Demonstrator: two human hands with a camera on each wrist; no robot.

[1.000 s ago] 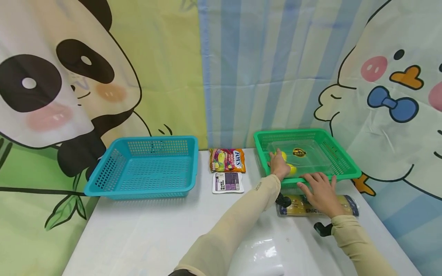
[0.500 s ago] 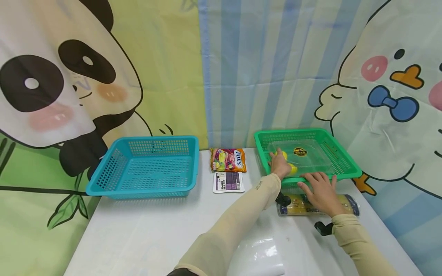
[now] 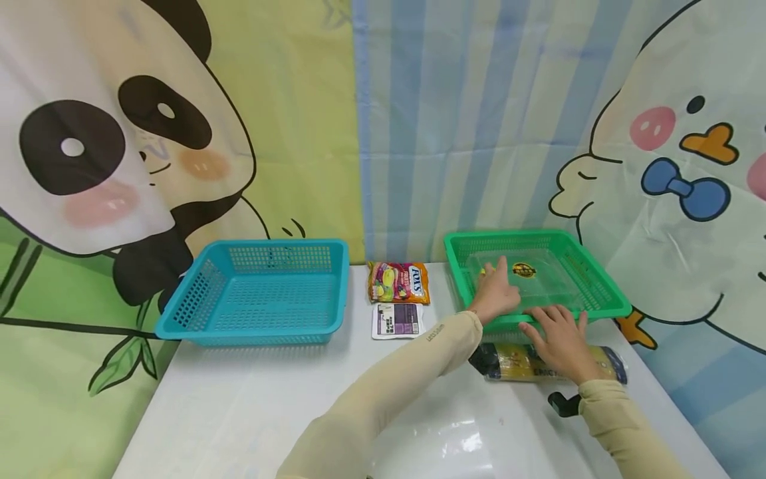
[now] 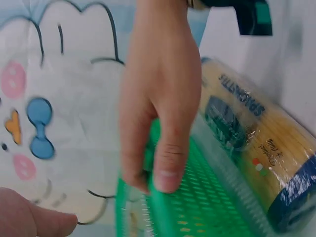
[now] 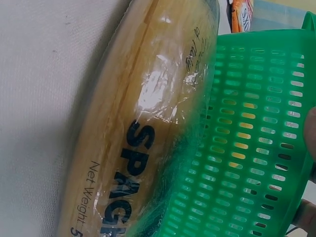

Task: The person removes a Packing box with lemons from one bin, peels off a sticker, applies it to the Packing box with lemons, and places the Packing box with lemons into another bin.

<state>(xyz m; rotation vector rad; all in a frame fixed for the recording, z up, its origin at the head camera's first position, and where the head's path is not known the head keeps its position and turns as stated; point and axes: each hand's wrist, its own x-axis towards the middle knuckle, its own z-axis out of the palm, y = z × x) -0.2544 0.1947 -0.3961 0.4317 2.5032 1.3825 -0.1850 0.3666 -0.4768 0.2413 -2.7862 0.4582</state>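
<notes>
My left hand is in the green basket, over the near left part of a clear plastic box with a round dark label. One finger stretches forward; its lower fingers are hidden, so I cannot tell whether they hold anything. A sliver of something yellow shows beside it, and yellow also shows through the basket's slots in the right wrist view. My right hand grips the basket's near rim, thumb outside and fingers over the edge, as the left wrist view shows. Below it lies a spaghetti pack.
A blue basket stands on the left of the white table. Between the baskets lie a Fox's candy bag and a purple-and-white packet. Clear plastic film lies near the front. A printed curtain hangs behind.
My left hand has shifted slightly right over the clear box, and the yellow things beside it are now mostly hidden. My right hand stays on the rim. The head view has shifted slightly.
</notes>
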